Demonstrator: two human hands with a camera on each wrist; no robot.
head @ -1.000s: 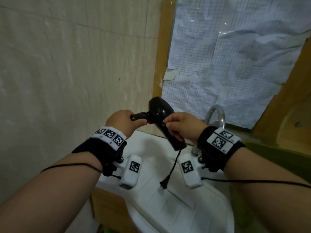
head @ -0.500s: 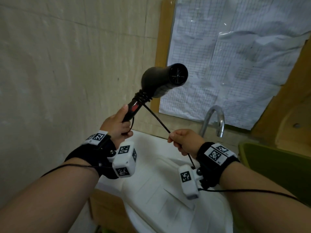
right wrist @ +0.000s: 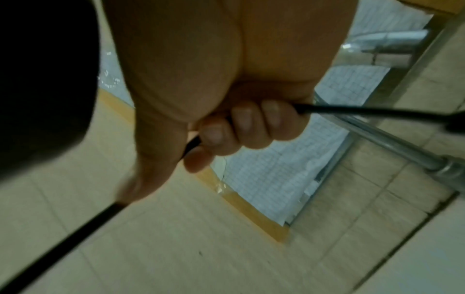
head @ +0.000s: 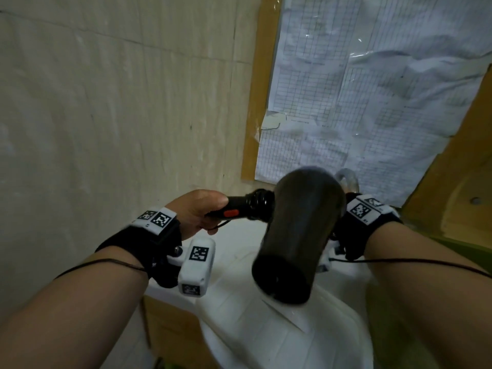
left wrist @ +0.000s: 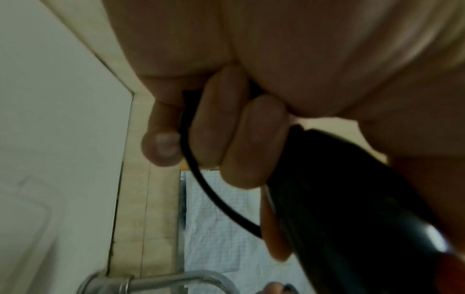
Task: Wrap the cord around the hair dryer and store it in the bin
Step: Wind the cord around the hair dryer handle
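Two hands work over a white sink. Nearest the head camera, the hair dryer points its barrel back at the viewer, at about 5 o'clock from the picture's centre. At 9 o'clock from the barrel, the left hand is clenched round the handle, with one strand of the cord trapped between its fingers. Several turns of cord are already coiled where handle meets barrel.

Behind the barrel at 3 o'clock the right hand is hidden from the head view; the right wrist view shows it curled round the loose cord, which runs out of both sides of the fist.

Wrapping looks to be the step in hand and seems partly done. The next move probably calls for carrying the held length round the handle again while the left hand keeps the dryer steady.

Further off at 1 o'clock, a metal tap rises close behind the barrel and could catch the swinging cord. A green edge at 3 o'clock may be the bin; I cannot tell. Beyond are a tiled wall and gridded paper.
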